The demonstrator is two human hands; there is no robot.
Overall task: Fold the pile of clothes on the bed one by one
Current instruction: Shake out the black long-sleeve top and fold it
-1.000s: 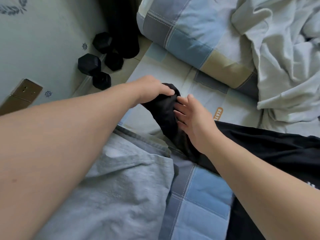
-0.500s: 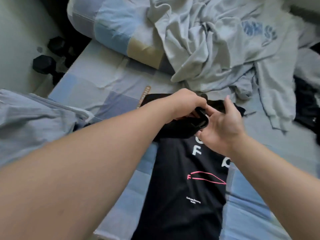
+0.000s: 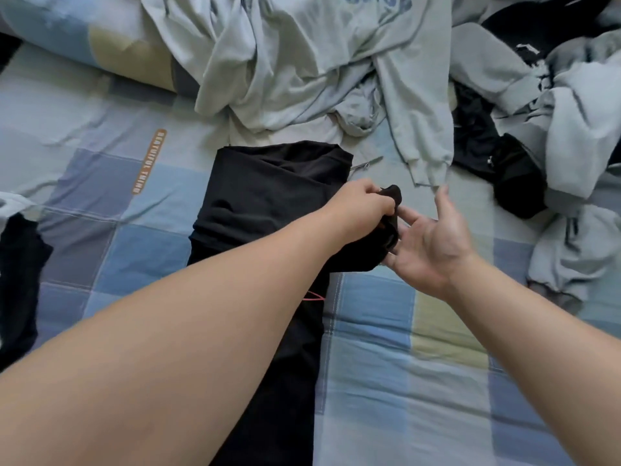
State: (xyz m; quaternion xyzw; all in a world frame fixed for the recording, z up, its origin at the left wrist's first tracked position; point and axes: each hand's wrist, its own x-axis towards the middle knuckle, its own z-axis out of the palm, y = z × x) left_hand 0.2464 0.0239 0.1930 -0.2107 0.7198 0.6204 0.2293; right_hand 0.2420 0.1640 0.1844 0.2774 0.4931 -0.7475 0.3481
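A black T-shirt [image 3: 268, 193] lies lengthwise on the checked bedsheet [image 3: 403, 364], partly folded, with my left forearm across its lower part. My left hand [image 3: 361, 206] grips a bunched black sleeve end at the shirt's right edge. My right hand [image 3: 433, 243] is beside it, palm up and fingers spread, its fingertips touching the underside of that bunched cloth. Behind the shirt lies the pile: a pale grey sweatshirt [image 3: 302, 55] with blue lettering, crumpled.
More grey and black clothes [image 3: 544, 105] are heaped at the right. A patchwork pillow [image 3: 84, 38] lies at the back left. Another dark garment [image 3: 20, 280] sits at the left edge of the bed.
The view has swung right from the bed's left edge to the middle. The sleeve has been carried across the shirt to its right side, and my right hand has opened.
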